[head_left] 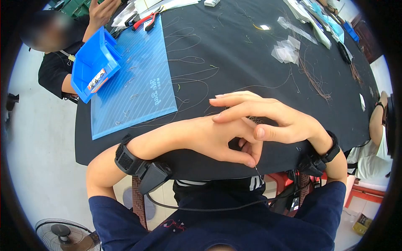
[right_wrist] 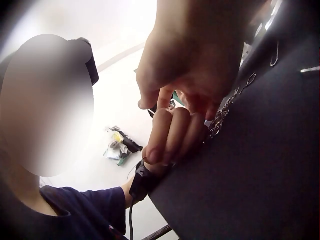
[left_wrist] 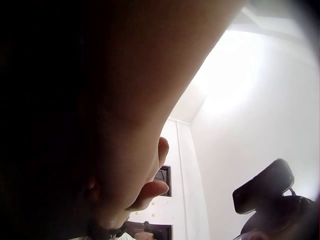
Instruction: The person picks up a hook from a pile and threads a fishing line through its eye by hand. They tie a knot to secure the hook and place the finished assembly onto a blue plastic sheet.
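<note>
My two hands cross at the near edge of the black-covered table (head_left: 234, 54). My left hand (head_left: 226, 142) reaches in from the left with its fingers curled, thumb and forefinger pinching a thin line (head_left: 256, 170) that hangs below the table edge. Over it lies my right hand (head_left: 268, 117), forefinger and middle finger straight and resting on the back of the left hand, thumb stretched out. In the right wrist view the right hand (right_wrist: 190, 65) hangs over the left fingers (right_wrist: 172, 132) beside a string of small metal loops (right_wrist: 222, 112). The left wrist view shows only forearm and curled fingers (left_wrist: 150, 190).
A blue ribbed mat (head_left: 138, 83) with several hooks and lines lies at the left, with a blue bin (head_left: 94, 62) on its corner. Red pliers (head_left: 146, 21), clear bags (head_left: 287, 50) and loose wires lie farther back. Other people sit at the left (head_left: 54, 54) and right (head_left: 377, 138).
</note>
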A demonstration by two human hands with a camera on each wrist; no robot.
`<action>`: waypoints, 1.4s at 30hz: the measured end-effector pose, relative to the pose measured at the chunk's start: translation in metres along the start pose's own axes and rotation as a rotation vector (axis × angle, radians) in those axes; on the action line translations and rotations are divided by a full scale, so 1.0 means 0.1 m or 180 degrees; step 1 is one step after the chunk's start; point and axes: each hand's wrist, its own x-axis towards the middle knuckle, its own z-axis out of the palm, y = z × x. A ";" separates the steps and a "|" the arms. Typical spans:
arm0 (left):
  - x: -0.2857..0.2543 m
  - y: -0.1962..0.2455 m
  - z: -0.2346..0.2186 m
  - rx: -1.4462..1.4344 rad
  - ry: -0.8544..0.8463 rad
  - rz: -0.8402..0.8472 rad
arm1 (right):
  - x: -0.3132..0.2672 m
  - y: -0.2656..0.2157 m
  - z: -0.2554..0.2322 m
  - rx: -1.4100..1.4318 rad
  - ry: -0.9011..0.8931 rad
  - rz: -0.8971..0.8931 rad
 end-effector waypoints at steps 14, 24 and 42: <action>0.01 -0.01 0.00 0.0270 -0.0073 0.0264 | 0.01 -0.04 -0.10 0.0881 -0.0072 -0.0007; 0.00 0.02 0.01 -0.0029 -0.0085 -0.0120 | 0.00 -0.06 -0.12 0.0945 -0.0086 0.0060; 0.02 -0.01 -0.03 0.0296 0.0025 0.0364 | -0.20 -0.01 -0.51 0.2080 0.0933 0.0026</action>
